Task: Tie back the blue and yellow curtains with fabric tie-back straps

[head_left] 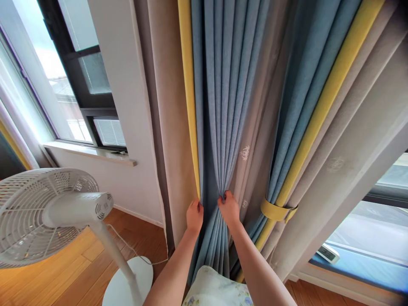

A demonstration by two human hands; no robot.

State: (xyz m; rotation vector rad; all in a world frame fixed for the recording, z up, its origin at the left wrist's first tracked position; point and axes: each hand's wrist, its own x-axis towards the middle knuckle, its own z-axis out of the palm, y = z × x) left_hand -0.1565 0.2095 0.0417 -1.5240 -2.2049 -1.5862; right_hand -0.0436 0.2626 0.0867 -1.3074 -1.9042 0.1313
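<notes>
A long curtain in blue, with a yellow band and a beige panel on its left, hangs in front of me. My right hand is closed around gathered blue pleats, which fan out above and below the grip. To its left, my left hand pinches the curtain where the yellow band meets the blue. A smooth stretch of blue cloth spans between my hands. Beside it on the right, a second curtain is drawn in by a yellow tieback.
At the left stands a white fan on a round base, its cord trailing over the wooden floor. Behind it are a window and its sill. A small white device lies on the right window's ledge.
</notes>
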